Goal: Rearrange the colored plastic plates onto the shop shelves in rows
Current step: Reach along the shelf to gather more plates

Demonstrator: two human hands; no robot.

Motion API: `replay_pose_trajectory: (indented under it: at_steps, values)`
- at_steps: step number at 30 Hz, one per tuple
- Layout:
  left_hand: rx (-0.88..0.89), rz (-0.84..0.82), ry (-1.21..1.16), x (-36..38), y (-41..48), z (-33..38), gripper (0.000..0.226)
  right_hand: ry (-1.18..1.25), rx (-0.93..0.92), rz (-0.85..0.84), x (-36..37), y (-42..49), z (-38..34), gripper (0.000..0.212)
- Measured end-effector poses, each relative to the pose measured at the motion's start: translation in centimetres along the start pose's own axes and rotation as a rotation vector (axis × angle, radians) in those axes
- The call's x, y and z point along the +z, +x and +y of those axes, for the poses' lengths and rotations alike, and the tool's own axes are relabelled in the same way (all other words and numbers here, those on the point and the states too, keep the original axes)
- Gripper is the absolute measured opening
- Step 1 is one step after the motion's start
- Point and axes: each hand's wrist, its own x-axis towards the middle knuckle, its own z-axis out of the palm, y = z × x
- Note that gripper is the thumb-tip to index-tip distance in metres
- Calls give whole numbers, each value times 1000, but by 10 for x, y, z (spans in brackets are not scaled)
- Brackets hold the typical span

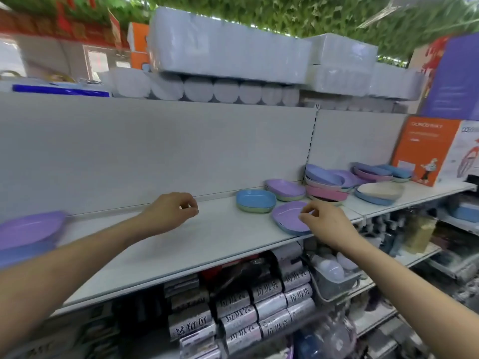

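Purple plate [286, 219] lies near shelf [207, 242] front edge, at right hand [327, 225].

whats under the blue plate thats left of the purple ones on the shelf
The blue plate is stacked on a pale green plate, of which only the front rim shows. Whether anything more lies beneath is hidden. The stack rests on the shelf.

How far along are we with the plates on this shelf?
Looks done: a blue stack, a purple stack behind it and a left stack sit apart on the shelf.
In hand: the right hand is at the front plate; grip unclear. The left hand hovers, holding nothing.
Left: the jumbled pile at right is not yet in rows.
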Motion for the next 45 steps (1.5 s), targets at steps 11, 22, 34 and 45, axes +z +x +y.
replay_pose_trajectory:
  at_steps: [11, 22, 34, 45]
  values:
    - [-54, -132, -135, 54, 99, 12, 11, -40, 174, 73, 15, 37, 53, 22]
    - [-34, -152, -167, 99, 167, 12, 22, -197, 180, 69, 17, 85, 65, 26]
    - [-2, -160, 9, 112, 191, 23, 34, -348, 41, 246, 8, 109, 71, 8]
    - [-24, -126, -30, 97, 196, 32, 17, 46, 184, 299, -16, 95, 64, 16]
